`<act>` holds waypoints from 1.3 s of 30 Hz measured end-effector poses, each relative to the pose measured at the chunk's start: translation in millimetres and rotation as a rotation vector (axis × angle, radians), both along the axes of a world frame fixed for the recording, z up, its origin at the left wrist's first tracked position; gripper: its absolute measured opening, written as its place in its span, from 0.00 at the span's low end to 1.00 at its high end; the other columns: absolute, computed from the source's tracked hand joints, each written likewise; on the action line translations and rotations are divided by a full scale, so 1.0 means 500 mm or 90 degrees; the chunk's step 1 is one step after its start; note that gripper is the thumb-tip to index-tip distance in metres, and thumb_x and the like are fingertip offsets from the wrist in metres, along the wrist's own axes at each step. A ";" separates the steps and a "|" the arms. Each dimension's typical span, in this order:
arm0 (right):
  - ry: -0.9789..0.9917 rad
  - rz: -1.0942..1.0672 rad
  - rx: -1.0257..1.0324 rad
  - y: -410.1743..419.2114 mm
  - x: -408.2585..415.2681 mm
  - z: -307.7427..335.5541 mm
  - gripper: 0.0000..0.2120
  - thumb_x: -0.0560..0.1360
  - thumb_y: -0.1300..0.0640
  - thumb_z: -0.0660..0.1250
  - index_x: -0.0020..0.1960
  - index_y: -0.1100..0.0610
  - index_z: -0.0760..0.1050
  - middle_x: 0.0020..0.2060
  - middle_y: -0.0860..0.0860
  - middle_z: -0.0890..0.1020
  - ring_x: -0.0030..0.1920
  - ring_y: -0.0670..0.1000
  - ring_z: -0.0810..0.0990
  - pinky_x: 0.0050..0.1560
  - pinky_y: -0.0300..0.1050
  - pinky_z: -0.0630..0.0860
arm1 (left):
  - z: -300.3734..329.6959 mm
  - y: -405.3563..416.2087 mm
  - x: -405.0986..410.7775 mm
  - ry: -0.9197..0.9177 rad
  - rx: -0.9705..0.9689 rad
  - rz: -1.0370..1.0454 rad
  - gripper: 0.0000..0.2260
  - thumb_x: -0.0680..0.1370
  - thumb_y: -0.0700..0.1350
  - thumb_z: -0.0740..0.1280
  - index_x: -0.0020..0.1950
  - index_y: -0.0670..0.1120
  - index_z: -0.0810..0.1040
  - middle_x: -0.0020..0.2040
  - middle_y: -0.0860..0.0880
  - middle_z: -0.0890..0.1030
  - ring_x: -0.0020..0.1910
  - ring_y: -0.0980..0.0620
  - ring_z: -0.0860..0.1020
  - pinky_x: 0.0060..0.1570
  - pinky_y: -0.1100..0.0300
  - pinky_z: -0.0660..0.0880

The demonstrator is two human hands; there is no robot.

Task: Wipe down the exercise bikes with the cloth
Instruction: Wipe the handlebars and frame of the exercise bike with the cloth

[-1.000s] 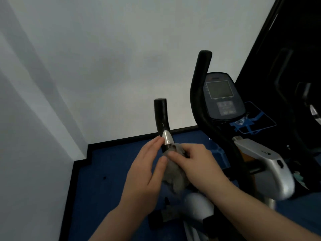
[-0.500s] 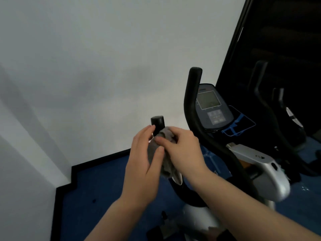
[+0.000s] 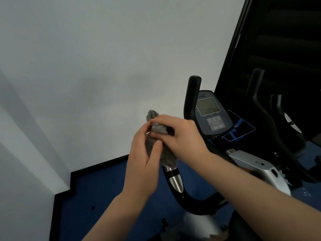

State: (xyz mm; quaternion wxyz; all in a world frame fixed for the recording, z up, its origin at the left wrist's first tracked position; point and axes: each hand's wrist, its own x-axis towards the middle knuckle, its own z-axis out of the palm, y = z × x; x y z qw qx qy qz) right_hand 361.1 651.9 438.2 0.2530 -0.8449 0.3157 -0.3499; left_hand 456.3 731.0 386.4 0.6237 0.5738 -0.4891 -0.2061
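My left hand (image 3: 144,164) cups the grey cloth (image 3: 157,146), thumb and fingers pressing it onto the near handlebar grip (image 3: 173,180). Cloth covers the grip's top end and is bunched up above it. It's soft, light and floppy, so it likely needs pinning against the bar, not pinching at an edge. My right hand (image 3: 180,134) is clamped on the upper cloth from the other side. Console (image 3: 212,115) sits just right, unwiped, I'd guess.
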 end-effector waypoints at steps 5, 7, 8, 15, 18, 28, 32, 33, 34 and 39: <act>-0.094 -0.092 0.180 0.032 -0.024 -0.071 0.02 0.72 0.51 0.70 0.41 0.44 0.80 0.31 0.41 0.82 0.33 0.38 0.80 0.33 0.31 0.74 | 0.000 0.011 0.000 -0.074 0.022 0.000 0.20 0.78 0.52 0.58 0.71 0.56 0.66 0.65 0.62 0.71 0.66 0.66 0.67 0.62 0.72 0.65; -0.108 -0.090 0.171 0.020 -0.011 -0.058 0.02 0.72 0.51 0.71 0.44 0.44 0.81 0.32 0.40 0.83 0.36 0.38 0.81 0.37 0.33 0.76 | 0.000 0.014 0.005 -0.081 0.031 -0.004 0.21 0.78 0.52 0.58 0.71 0.57 0.66 0.66 0.63 0.71 0.66 0.67 0.67 0.62 0.70 0.66; -0.139 -0.087 0.170 0.015 -0.001 -0.044 0.07 0.72 0.52 0.71 0.50 0.46 0.81 0.36 0.41 0.83 0.40 0.38 0.82 0.42 0.34 0.78 | 0.002 0.016 0.007 -0.079 0.035 -0.007 0.21 0.77 0.52 0.58 0.71 0.58 0.65 0.66 0.63 0.71 0.65 0.67 0.68 0.61 0.72 0.66; -0.139 -0.084 0.113 0.025 0.028 -0.013 0.04 0.74 0.53 0.69 0.43 0.53 0.79 0.34 0.48 0.83 0.37 0.46 0.81 0.42 0.48 0.80 | 0.012 0.039 0.013 -0.068 0.047 -0.004 0.20 0.77 0.54 0.58 0.69 0.65 0.60 0.62 0.70 0.71 0.63 0.71 0.69 0.57 0.76 0.67; -0.127 -0.118 0.108 0.037 0.024 -0.021 0.05 0.75 0.52 0.68 0.43 0.54 0.78 0.32 0.48 0.81 0.37 0.48 0.81 0.41 0.51 0.80 | 0.009 0.049 0.010 -0.085 0.059 -0.012 0.22 0.77 0.55 0.58 0.71 0.63 0.61 0.65 0.69 0.69 0.65 0.71 0.67 0.60 0.74 0.67; 0.251 0.020 -0.130 0.007 0.044 0.023 0.12 0.75 0.60 0.65 0.57 0.51 0.80 0.56 0.48 0.80 0.56 0.50 0.77 0.55 0.48 0.75 | 0.005 0.058 0.027 -0.102 0.086 -0.009 0.16 0.79 0.55 0.57 0.65 0.68 0.64 0.62 0.73 0.70 0.64 0.74 0.65 0.59 0.74 0.66; -0.051 -0.039 0.119 0.018 0.022 -0.001 0.14 0.74 0.56 0.70 0.59 0.48 0.79 0.51 0.43 0.84 0.52 0.39 0.80 0.55 0.40 0.78 | 0.013 0.056 0.015 -0.091 0.073 -0.026 0.18 0.78 0.54 0.58 0.65 0.71 0.60 0.59 0.77 0.69 0.62 0.74 0.67 0.55 0.79 0.64; -0.112 -0.063 0.147 0.030 0.020 -0.016 0.15 0.74 0.56 0.70 0.60 0.47 0.78 0.49 0.42 0.84 0.50 0.37 0.80 0.53 0.36 0.78 | 0.012 0.056 0.014 -0.095 0.066 -0.032 0.19 0.78 0.54 0.58 0.67 0.69 0.61 0.61 0.75 0.69 0.63 0.72 0.67 0.57 0.77 0.65; -0.162 -0.086 0.172 0.043 0.020 -0.030 0.16 0.74 0.56 0.70 0.61 0.46 0.77 0.47 0.41 0.83 0.48 0.35 0.80 0.50 0.32 0.78 | 0.011 0.056 0.013 -0.097 0.061 -0.038 0.19 0.78 0.54 0.58 0.69 0.65 0.62 0.63 0.72 0.70 0.64 0.71 0.68 0.59 0.74 0.66; -0.106 -0.135 0.190 0.057 -0.004 -0.048 0.14 0.72 0.54 0.71 0.57 0.43 0.79 0.38 0.44 0.84 0.41 0.39 0.82 0.42 0.35 0.79 | 0.004 0.057 0.006 -0.103 0.060 -0.056 0.19 0.77 0.54 0.57 0.68 0.66 0.62 0.66 0.69 0.69 0.67 0.69 0.66 0.64 0.65 0.66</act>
